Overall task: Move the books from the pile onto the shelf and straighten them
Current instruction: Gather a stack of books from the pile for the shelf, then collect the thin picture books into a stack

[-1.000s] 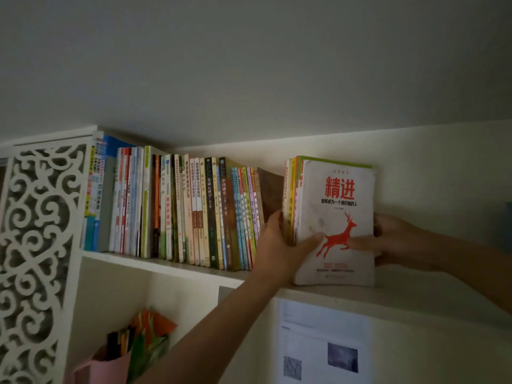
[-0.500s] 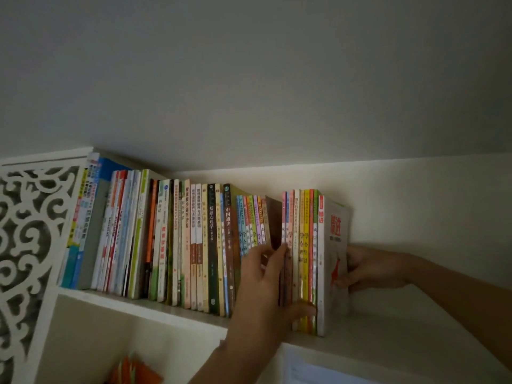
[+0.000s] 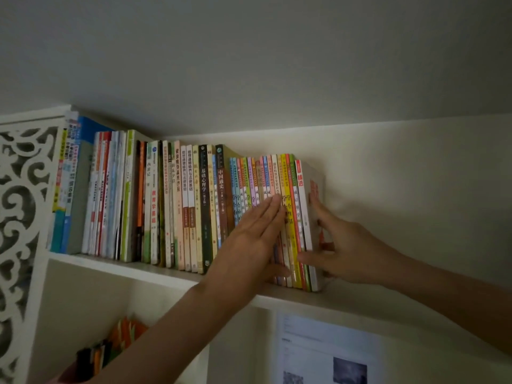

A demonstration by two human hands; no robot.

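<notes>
Shelf: long white wooden shelf (image 3: 155,270) up high, just under the grey ceiling, carrying one long row of books.
Books: many thin, bright paper books (image 3: 177,206) standing upright, spines facing out, packed side by side from the left end to past the middle.
Newest books: small bunch of pink, yellow, green and red thin books (image 3: 288,189) at the right end of the row, touching the books beside them, standing straight.
Last book: white book with red letters on its spine (image 3: 302,206), the very last one on the right, cover facing right.
Left hand (image 3: 252,239): flat on the spines of the newest books, fingers straight and close together, pushing on them; grip wide, holding nothing.
Right hand (image 3: 346,250): pressed on the cover of the last book from the right side, fingers spread up along the cover, thumb reaching across under the front of the spines; grip wide, fingers bent only a little, not wrapped round a book.
Side panel: white carved panel with curly holes (image 3: 19,217) at the far left, beside the first book.
Below the shelf: orange and green folded paper things (image 3: 122,336) in a lower space; white paper sheet with small dark pictures (image 3: 327,353) stuck on the wall under the shelf.
</notes>
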